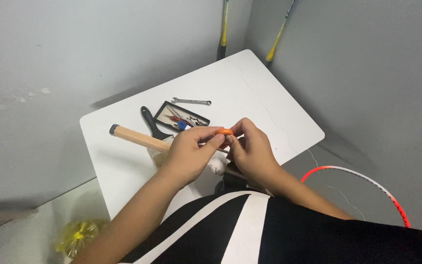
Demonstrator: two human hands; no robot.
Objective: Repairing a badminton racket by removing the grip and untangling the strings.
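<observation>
You are looking at a small orange piece (225, 131), rounded and smooth, sitting pinched at its two ends between fingertips just above the near part of the white table; only its upper side is showing, the rest is lying hidden, so its full shape is not showing from here
</observation>
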